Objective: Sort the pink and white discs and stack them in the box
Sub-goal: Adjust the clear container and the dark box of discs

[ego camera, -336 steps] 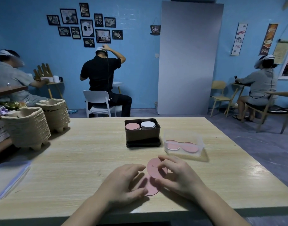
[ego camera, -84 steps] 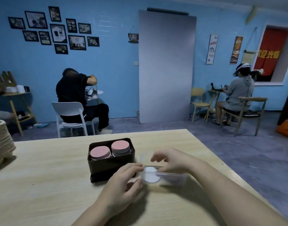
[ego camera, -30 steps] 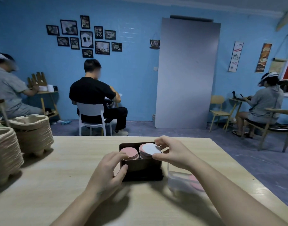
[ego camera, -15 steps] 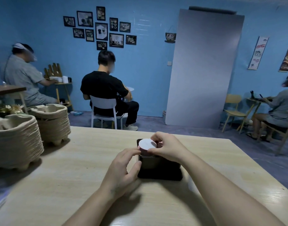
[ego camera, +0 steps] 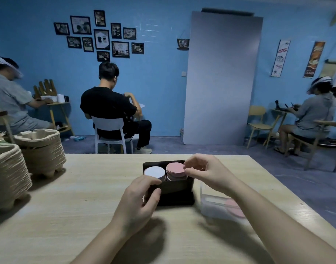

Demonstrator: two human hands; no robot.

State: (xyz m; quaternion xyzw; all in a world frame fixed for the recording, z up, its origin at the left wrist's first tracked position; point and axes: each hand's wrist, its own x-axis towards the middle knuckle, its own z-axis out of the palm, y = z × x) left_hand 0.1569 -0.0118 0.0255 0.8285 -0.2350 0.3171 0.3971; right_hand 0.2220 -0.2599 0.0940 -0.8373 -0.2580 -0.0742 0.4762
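Head view: left hand [ego camera: 142,199] grips the box [ego camera: 174,190] at its front-left corner, fingers curled, fingertips beside the white stack [ego camera: 154,172]. Right hand [ego camera: 207,173] pinches the right edge of the pink disc [ego camera: 175,168] topping the box's right-hand stack. Box stands on the surface [ego camera: 68,206].

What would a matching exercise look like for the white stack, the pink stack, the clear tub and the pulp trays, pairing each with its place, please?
Things:
1. white stack
2. pink stack
3. clear tub
4. pulp trays

Places:
a. far left of the table
b. right compartment of the dark box, top disc pinched by the right hand
c. on the table, right of the box
d. left compartment of the box

Pairs: 1-d, 2-b, 3-c, 4-a.
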